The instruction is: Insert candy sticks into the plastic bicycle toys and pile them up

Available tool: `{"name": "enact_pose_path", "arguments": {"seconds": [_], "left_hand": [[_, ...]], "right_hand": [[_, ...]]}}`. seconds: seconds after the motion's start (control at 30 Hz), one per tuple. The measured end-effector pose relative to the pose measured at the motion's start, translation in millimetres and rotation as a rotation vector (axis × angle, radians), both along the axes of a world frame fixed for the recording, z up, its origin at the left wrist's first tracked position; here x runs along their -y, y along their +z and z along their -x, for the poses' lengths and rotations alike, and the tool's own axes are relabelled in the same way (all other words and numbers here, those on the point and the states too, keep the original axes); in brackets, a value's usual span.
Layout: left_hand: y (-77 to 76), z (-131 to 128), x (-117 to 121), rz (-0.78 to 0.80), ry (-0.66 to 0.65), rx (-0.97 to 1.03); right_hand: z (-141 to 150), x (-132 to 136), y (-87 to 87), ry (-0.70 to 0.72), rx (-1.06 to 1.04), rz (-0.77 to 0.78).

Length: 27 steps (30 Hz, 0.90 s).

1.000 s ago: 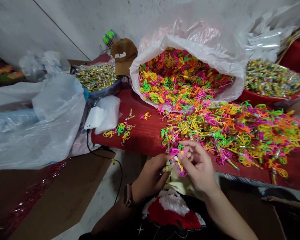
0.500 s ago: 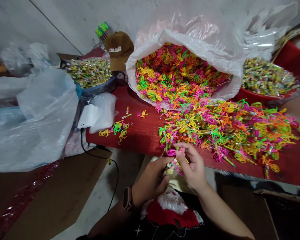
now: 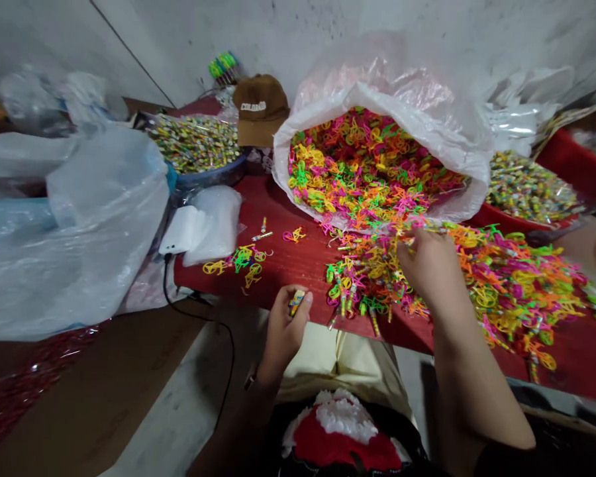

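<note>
My left hand (image 3: 287, 328) is closed around a few small printed tubes (image 3: 297, 303) with yellow, white and blue wrapping, just off the red table's front edge. My right hand (image 3: 432, 262) reaches over the pile of small bright plastic bicycles (image 3: 506, 278), many joined to printed tubes. Its fingers are bent down into the pile near the sack's mouth; what they pinch is hidden. Behind lies an open white sack (image 3: 283, 162), full of pink, orange, yellow and green plastic bicycles (image 3: 347, 179).
Loose bicycles (image 3: 241, 258) and tubes (image 3: 263, 235) lie on the red table (image 3: 288, 268) to the left. Beyond are a white power bank (image 3: 181, 228) with a black cable, clear bags (image 3: 216, 225), a brown cap (image 3: 262, 109) and a blue basin (image 3: 218, 173) of tubes. A red basin (image 3: 496, 215) stands right.
My hands were together over a pink piece and the tubes. They have parted: the left moved left with the tubes, the right went forward and right onto the pile.
</note>
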State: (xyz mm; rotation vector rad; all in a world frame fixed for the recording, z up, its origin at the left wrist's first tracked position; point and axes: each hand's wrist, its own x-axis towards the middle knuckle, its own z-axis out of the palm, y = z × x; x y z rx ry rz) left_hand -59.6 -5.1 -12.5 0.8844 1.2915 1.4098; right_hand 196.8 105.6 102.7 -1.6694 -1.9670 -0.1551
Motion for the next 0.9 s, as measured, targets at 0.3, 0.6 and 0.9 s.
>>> {"name": "enact_pose_path", "arguments": {"seconds": [0.3, 0.6, 0.9], "left_hand": [[-15.0, 24.2, -15.9, 0.063, 0.142, 0.197], [-17.3, 37.1, -10.4, -0.032, 0.181, 0.181], [0.0, 28.3, 5.1, -0.103, 0.106, 0.102]], "right_hand": [[167.1, -56.5, -12.9, 0.563, 0.331, 0.417], [215.6, -88.2, -60.4, 0.538, 0.328, 0.540], [147.2, 3.3, -30.1, 0.784, -0.697, 0.845]]}}
